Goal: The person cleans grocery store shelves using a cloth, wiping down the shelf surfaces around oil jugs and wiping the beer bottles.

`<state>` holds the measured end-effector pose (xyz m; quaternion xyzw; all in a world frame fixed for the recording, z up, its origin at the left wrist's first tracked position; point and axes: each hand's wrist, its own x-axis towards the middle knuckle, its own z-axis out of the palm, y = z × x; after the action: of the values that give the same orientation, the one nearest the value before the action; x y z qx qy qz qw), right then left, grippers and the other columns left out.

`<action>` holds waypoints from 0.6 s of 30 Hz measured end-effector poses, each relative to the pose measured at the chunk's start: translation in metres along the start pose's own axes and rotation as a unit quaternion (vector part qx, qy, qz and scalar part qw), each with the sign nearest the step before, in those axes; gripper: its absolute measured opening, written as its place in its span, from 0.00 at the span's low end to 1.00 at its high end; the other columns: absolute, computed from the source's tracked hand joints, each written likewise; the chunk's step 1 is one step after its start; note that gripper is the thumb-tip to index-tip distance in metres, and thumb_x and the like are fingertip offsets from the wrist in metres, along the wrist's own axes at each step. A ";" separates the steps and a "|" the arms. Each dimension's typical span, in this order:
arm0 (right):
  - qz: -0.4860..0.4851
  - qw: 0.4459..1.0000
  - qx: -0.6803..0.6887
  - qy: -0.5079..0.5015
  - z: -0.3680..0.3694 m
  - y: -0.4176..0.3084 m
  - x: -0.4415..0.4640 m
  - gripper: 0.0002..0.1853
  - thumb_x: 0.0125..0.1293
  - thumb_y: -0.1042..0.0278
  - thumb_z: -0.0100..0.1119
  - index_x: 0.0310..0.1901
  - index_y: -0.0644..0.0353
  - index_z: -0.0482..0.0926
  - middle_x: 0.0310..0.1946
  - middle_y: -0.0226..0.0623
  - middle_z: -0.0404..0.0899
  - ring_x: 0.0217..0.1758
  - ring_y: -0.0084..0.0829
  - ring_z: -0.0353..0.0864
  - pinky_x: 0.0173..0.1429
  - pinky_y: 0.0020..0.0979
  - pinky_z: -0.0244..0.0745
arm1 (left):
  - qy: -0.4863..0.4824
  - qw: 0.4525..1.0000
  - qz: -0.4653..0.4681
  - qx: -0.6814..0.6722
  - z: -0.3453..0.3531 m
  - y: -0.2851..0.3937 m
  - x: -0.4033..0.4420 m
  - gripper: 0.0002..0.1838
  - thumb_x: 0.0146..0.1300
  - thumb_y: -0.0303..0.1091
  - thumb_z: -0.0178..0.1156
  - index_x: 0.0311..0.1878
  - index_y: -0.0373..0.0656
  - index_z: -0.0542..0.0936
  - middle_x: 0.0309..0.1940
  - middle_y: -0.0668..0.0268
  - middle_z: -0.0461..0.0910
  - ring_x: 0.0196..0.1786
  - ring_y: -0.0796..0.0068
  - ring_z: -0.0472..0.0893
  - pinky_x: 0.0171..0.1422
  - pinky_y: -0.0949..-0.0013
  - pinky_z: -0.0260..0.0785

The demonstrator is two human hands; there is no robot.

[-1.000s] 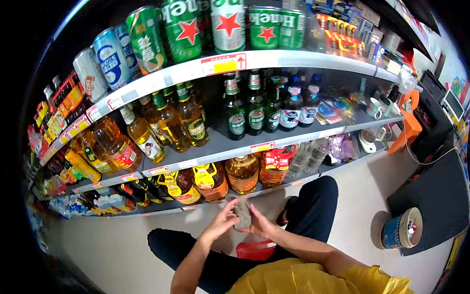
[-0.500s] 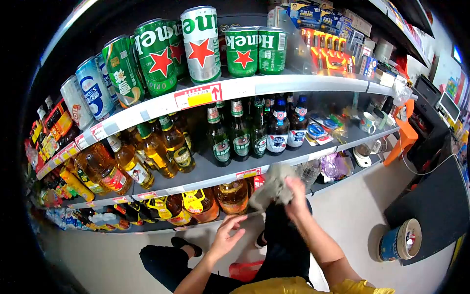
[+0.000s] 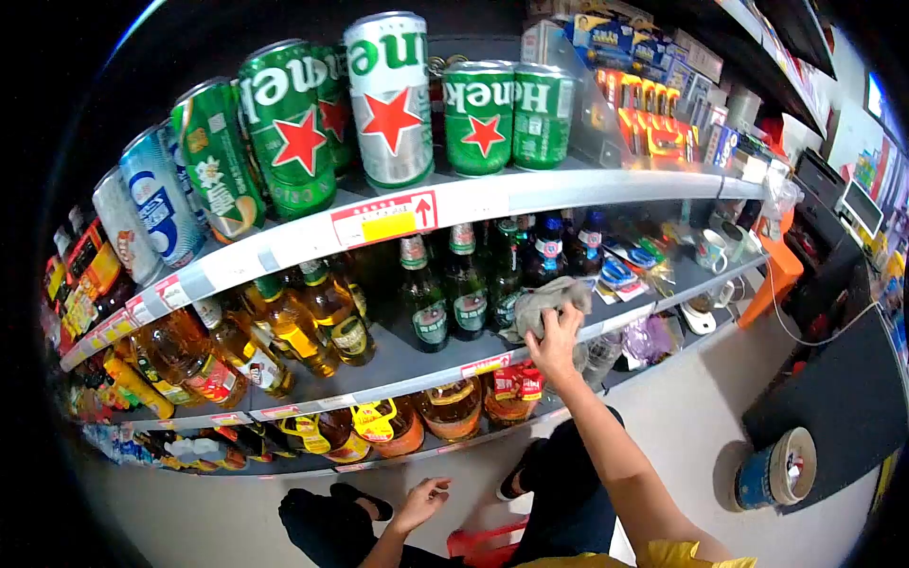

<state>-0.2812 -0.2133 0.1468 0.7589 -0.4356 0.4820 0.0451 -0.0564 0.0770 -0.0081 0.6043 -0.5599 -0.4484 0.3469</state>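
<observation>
With right hand (image 3: 557, 339) curled, gripping cloth (image 3: 547, 305) beside bottles (image 3: 470, 295) at three o'clock; holding left hand (image 3: 420, 505) half-open and empty at six o'clock.

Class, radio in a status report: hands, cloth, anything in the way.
Right hand on grey cloth, at middle shelf's edge. Left hand low, empty. Bottles crowd the cloth.

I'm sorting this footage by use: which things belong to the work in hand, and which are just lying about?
In the work:
right hand
gray cloth, under that hand
middle shelf, apparently being wiped

Just about:
beer cans on the top shelf
green bottles near the cloth
mug
bucket on the floor
</observation>
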 end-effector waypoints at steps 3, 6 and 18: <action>0.028 0.999 0.001 -0.041 0.002 0.012 -0.012 0.25 0.44 0.71 0.64 0.45 0.64 0.68 0.44 0.55 0.63 0.53 0.58 0.59 0.58 0.52 0.57 | -0.017 1.000 -0.016 0.005 0.004 0.001 0.000 0.19 0.57 0.30 0.58 0.53 0.44 0.75 0.43 0.58 0.77 0.39 0.68 0.79 0.46 0.68 0.72; 0.026 0.998 0.051 -0.037 -0.004 0.017 -0.009 0.22 0.44 0.75 0.58 0.44 0.66 0.67 0.42 0.53 0.65 0.48 0.54 0.64 0.54 0.46 0.61 | -0.028 0.998 -0.029 0.042 0.003 0.007 -0.002 0.19 0.57 0.32 0.58 0.54 0.44 0.74 0.43 0.57 0.77 0.40 0.66 0.79 0.46 0.67 0.72; 0.033 0.983 0.014 0.178 -0.034 0.044 0.091 0.27 0.52 0.69 0.61 0.54 0.64 0.65 0.53 0.59 0.61 0.57 0.58 0.59 0.62 0.48 0.54 | -0.094 0.987 -0.070 0.112 0.012 -0.036 -0.003 0.19 0.57 0.33 0.57 0.54 0.48 0.74 0.43 0.52 0.76 0.44 0.58 0.78 0.50 0.62 0.70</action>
<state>-0.3219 -0.2795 0.2194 0.6470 -0.4383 0.6166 0.0956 -0.0538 0.0854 -0.0453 0.6321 -0.5934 -0.4607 0.1901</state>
